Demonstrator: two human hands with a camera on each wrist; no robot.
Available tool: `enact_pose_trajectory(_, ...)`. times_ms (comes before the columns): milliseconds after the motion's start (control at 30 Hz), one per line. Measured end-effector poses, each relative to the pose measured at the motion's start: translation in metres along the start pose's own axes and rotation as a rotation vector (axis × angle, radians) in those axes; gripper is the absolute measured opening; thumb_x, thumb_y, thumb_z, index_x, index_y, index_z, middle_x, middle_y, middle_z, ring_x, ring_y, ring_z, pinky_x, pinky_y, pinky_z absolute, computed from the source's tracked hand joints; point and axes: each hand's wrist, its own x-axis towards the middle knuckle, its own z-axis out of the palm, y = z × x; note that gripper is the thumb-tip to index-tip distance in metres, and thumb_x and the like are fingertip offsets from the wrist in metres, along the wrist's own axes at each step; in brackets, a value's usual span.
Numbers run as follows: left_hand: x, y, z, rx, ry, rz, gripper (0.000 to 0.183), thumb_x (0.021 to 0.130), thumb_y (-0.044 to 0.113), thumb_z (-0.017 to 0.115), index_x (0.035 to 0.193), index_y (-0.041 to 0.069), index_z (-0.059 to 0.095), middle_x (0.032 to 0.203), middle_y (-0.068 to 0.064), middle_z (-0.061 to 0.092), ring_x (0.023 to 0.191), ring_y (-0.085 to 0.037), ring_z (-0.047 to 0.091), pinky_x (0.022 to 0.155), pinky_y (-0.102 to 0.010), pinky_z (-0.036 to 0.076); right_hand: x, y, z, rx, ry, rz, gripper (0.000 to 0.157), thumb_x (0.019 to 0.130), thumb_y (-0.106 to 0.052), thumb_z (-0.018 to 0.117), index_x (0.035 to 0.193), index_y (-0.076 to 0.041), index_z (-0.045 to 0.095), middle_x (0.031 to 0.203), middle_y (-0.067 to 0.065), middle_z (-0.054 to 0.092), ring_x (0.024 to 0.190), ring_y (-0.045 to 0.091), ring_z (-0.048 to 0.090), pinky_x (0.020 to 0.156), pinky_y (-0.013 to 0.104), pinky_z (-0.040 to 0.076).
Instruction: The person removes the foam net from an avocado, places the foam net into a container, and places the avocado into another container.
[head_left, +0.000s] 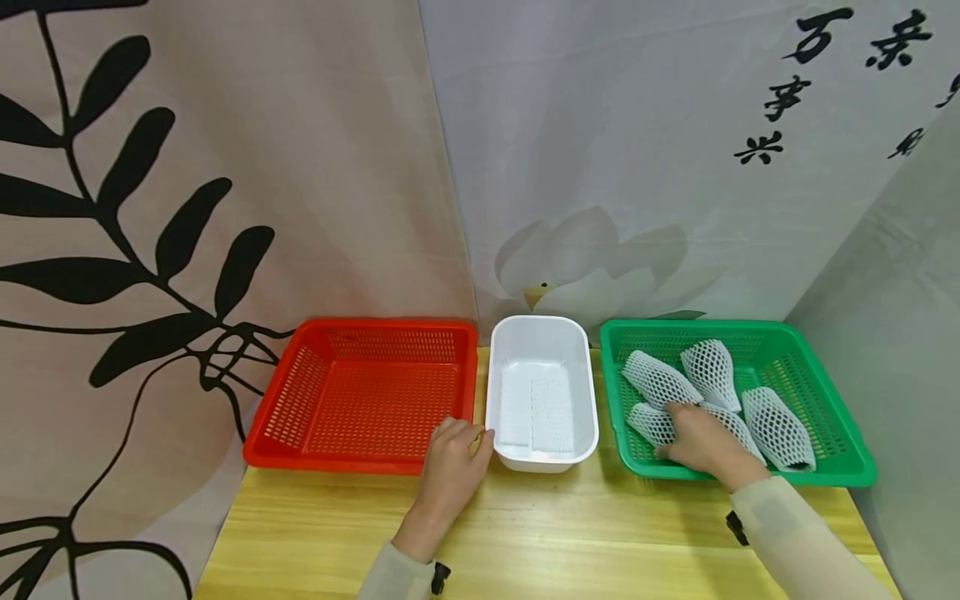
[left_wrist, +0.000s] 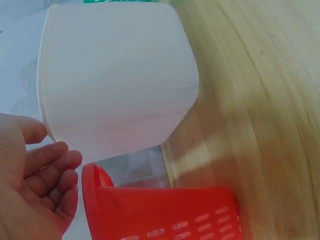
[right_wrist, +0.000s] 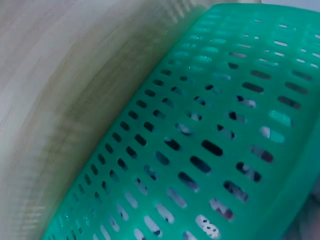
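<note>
In the head view my left hand (head_left: 452, 462) is at the left rim of the white basin (head_left: 543, 454), beside the red basket (head_left: 360, 463). The left wrist view shows the thumb at the basin's rim and the other fingers (left_wrist: 65, 162) loosely curled below it. My right hand (head_left: 705, 442) reaches into the green basket (head_left: 832, 417), its thumb and fingers on either side of a white foam-net sleeve (head_left: 649, 423). The fingertips are partly hidden. Several more white net sleeves (head_left: 778, 429) lie around that hand. The green basket's slotted wall (right_wrist: 200, 145) fills much of the right wrist view.
Red basket, white basin and green basket stand in a row along the back of the wooden table (head_left: 540, 533). A printed cloth (head_left: 360, 167) hangs right behind them. The red basket and the basin hold nothing visible.
</note>
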Motion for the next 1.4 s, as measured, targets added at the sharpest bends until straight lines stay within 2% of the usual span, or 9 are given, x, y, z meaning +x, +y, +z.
enact_pose_trajectory(167, 0.0, 0.0, 0.0, -0.017, -0.013, -0.015, 0.011, 0.092, 0.008, 0.079, 0.094, -0.002, 0.08, 0.081, -0.008, 0.074, 0.073, -0.017, 0.061, 0.068, -0.028, 0.055, 0.004, 0.001, 0.001, -0.005, -0.02, 0.004, 0.075, 0.076, -0.017, 0.093, 0.128, 0.022, 0.055, 0.115, 0.034, 0.067, 0.103, 0.049, 0.066, 0.091, 0.061, 0.054)
enact_pose_trajectory(400, 0.0, 0.006, -0.002, -0.041, -0.051, -0.093, 0.016, 0.094, 0.011, 0.077, 0.099, -0.005, 0.08, 0.091, -0.016, 0.078, 0.082, -0.025, 0.073, 0.073, -0.033, 0.062, 0.005, 0.001, 0.002, -0.003, -0.012, 0.003, 0.071, 0.076, -0.012, 0.091, 0.128, 0.02, 0.056, 0.115, 0.032, 0.068, 0.104, 0.049, 0.066, 0.092, 0.061, 0.054)
enact_pose_trajectory(700, 0.0, 0.008, -0.003, -0.063, -0.071, -0.152, 0.018, 0.095, 0.011, 0.076, 0.1, -0.005, 0.08, 0.093, -0.015, 0.077, 0.084, -0.024, 0.073, 0.073, -0.032, 0.062, 0.001, 0.002, 0.001, 0.009, 0.048, -0.01, 0.07, 0.073, -0.014, 0.092, 0.127, 0.017, 0.059, 0.109, 0.029, 0.07, 0.098, 0.047, 0.068, 0.085, 0.06, 0.056)
enact_pose_trajectory(967, 0.0, 0.008, -0.003, -0.074, -0.085, -0.177, 0.018, 0.096, 0.012, 0.075, 0.101, -0.005, 0.08, 0.092, -0.014, 0.077, 0.083, -0.021, 0.071, 0.071, -0.03, 0.061, -0.007, -0.002, -0.006, 0.025, 0.1, -0.042, 0.068, 0.073, -0.015, 0.087, 0.128, 0.015, 0.06, 0.118, 0.033, 0.066, 0.108, 0.052, 0.064, 0.09, 0.063, 0.054)
enact_pose_trajectory(1400, 0.0, 0.009, -0.005, -0.086, -0.102, -0.208, 0.018, 0.097, 0.012, 0.074, 0.102, -0.005, 0.08, 0.09, -0.011, 0.075, 0.081, -0.018, 0.069, 0.069, -0.027, 0.06, -0.024, -0.013, -0.024, 0.024, 0.188, -0.064, 0.064, 0.077, -0.017, 0.081, 0.133, 0.008, 0.062, 0.129, 0.031, 0.064, 0.123, 0.053, 0.056, 0.098, 0.067, 0.049)
